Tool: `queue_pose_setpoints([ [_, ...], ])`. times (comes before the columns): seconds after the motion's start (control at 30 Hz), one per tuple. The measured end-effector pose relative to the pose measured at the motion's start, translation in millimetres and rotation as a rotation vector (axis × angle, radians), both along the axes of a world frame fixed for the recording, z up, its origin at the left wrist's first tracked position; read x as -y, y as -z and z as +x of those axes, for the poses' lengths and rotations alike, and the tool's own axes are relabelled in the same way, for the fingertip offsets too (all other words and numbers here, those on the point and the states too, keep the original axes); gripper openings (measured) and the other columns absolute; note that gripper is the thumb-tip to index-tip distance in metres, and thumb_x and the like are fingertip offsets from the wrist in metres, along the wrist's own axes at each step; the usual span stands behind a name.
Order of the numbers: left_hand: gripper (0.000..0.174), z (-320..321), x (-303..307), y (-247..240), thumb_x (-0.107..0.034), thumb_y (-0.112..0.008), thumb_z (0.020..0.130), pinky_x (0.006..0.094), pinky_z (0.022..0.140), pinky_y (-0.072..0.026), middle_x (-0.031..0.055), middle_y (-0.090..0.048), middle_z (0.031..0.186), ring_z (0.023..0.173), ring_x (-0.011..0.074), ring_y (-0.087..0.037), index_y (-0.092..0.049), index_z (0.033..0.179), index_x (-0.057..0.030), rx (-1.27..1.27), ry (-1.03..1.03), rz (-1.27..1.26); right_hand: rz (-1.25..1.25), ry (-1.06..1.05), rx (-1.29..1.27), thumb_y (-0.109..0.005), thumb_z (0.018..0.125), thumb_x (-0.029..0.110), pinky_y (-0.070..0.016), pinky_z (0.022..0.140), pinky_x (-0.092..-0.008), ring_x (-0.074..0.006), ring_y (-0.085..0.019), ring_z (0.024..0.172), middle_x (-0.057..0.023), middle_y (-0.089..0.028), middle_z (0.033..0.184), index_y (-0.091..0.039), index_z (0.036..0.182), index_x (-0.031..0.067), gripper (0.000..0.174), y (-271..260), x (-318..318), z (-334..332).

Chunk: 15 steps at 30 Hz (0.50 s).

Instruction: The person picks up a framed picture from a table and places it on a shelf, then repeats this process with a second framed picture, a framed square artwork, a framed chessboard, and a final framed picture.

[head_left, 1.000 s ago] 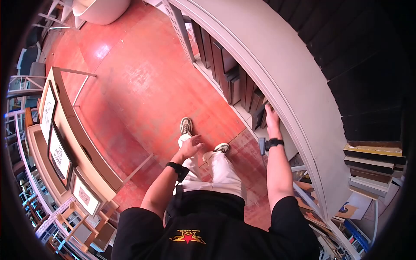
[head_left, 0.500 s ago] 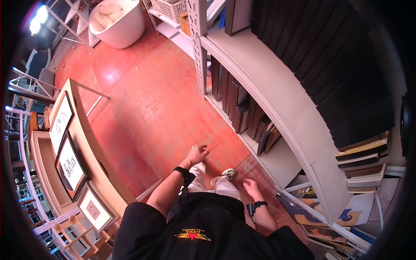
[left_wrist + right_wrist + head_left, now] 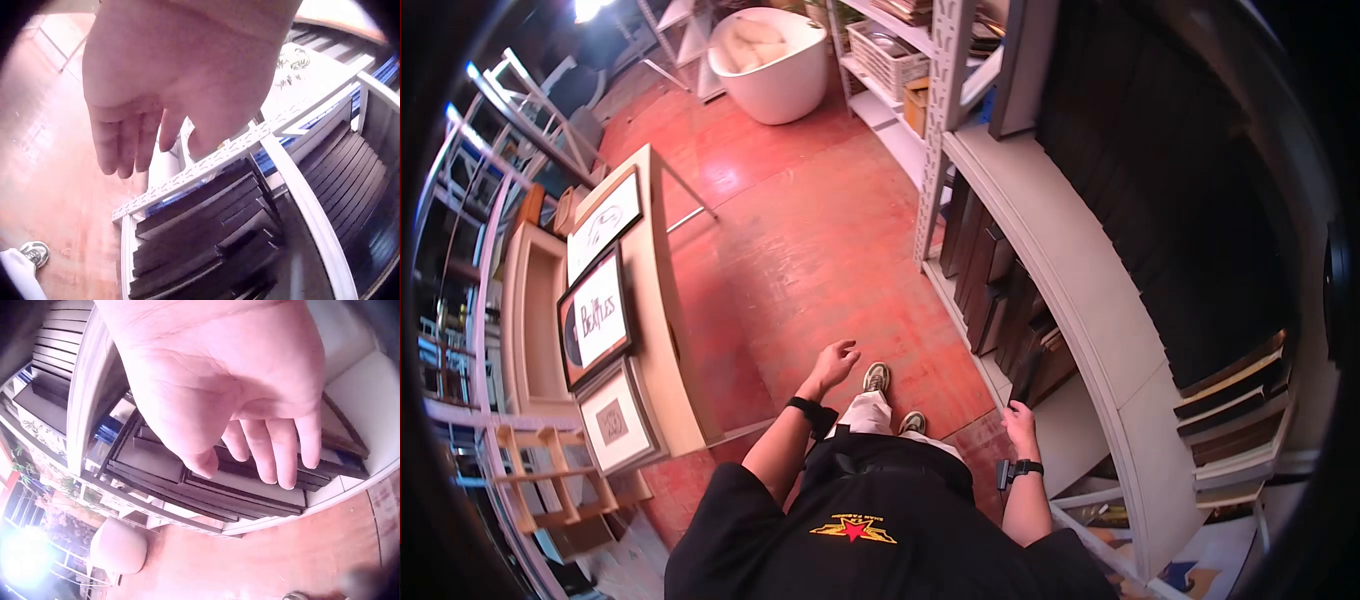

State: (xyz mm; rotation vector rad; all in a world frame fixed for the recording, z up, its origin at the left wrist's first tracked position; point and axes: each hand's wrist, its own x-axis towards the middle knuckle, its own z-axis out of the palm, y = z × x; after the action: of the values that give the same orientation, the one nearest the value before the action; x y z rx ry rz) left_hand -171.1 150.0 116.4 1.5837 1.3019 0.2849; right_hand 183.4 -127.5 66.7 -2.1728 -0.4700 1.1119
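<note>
Floor (image 3: 800, 260): red, scuffed, shiny patch at the far end
Far end: white tub (image 3: 785, 85), pale soft-looking thing inside
Far shelf: white basket (image 3: 890, 70) beside perforated metal post (image 3: 945, 120)
Left side: light wood stand (image 3: 672, 350) with three framed pictures in a row: line drawing (image 3: 605, 228), "Beatles" picture (image 3: 596, 312), small picture with wide pale border (image 3: 615, 420)
Below pictures: small wood rack (image 3: 560, 480)
Right side: pale shelf (image 3: 1090, 260), curved by the lens; black row (image 3: 1120, 170) above it, stacked books or boards (image 3: 1230, 405) at near end
Dark boards (image 3: 985, 285): upright in the lower bay under the pale shelf, edges toward the floor side, some leaning
Right hand (image 3: 1020, 430): at near end of the dark boards, by the lower bay; fingers open, slightly bent, spread a bit in right wrist view; contact with a board, cannot tell
Left hand (image 3: 832, 366): out over the floor, well apart from the boards; fingers open, nearly straight, close together in left wrist view
Person: black shirt (image 3: 850, 510), white trousers, shoes (image 3: 877, 378) on floor, device strapped on each wrist
</note>
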Motion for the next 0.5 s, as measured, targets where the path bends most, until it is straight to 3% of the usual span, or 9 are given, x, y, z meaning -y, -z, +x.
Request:
queue_pose_setpoints([
  [0.17, 0.042, -34, 37, -34, -0.023, -0.058, 0.085, 0.0354, 0.084, -0.0509, 0.0227, -0.065, 0.103, 0.097, 0.0287, -0.065, -0.058, 0.118, 0.0029, 0.055, -0.211, 0.083, 0.126, -0.069, -0.019, -0.059, 0.085, 0.014, -0.0527, 0.063, -0.0280, -0.0185, -0.065, 0.073, -0.0190, -0.065, 0.096, -0.050, 0.123, -0.0077, 0.045, -7, -9, -2],
  [0.37, 0.040, -60, 84, -77, -0.022, -0.058, 0.085, 0.0352, 0.082, -0.0514, 0.0216, -0.067, 0.099, 0.094, 0.0282, -0.066, -0.058, 0.117, 0.0017, 0.061, -0.414, 0.242, 0.128, -0.391, -0.015, -0.061, 0.083, 0.014, -0.0518, 0.061, -0.0274, -0.0172, -0.065, 0.069, -0.0180, -0.067, 0.092, -0.052, 0.121, -0.0085, 0.045, 11, -17, -19],
  [0.4, 0.040, -65, 90, -81, -0.022, -0.058, 0.085, 0.0352, 0.082, -0.0514, 0.0215, -0.067, 0.099, 0.094, 0.0280, -0.066, -0.058, 0.117, 0.0016, 0.070, -0.435, 0.221, 0.114, -0.421, 0.005, -0.061, 0.081, 0.018, -0.0490, 0.064, -0.0281, -0.0139, -0.061, 0.068, -0.0124, -0.067, 0.078, -0.054, 0.119, -0.0063, 0.046, 4, -21, -25],
  [0.5, 0.041, -79, 105, -88, -0.023, -0.059, 0.085, 0.0350, 0.082, -0.0515, 0.0215, -0.067, 0.099, 0.093, 0.0282, -0.066, -0.057, 0.118, 0.0015, 0.031, -0.458, 0.250, 0.106, -0.514, 0.052, -0.061, 0.081, 0.019, -0.0497, 0.065, -0.0282, -0.0149, -0.063, 0.070, -0.0141, -0.068, 0.080, -0.054, 0.120, -0.0057, 0.046, -10, -37, -34],
])
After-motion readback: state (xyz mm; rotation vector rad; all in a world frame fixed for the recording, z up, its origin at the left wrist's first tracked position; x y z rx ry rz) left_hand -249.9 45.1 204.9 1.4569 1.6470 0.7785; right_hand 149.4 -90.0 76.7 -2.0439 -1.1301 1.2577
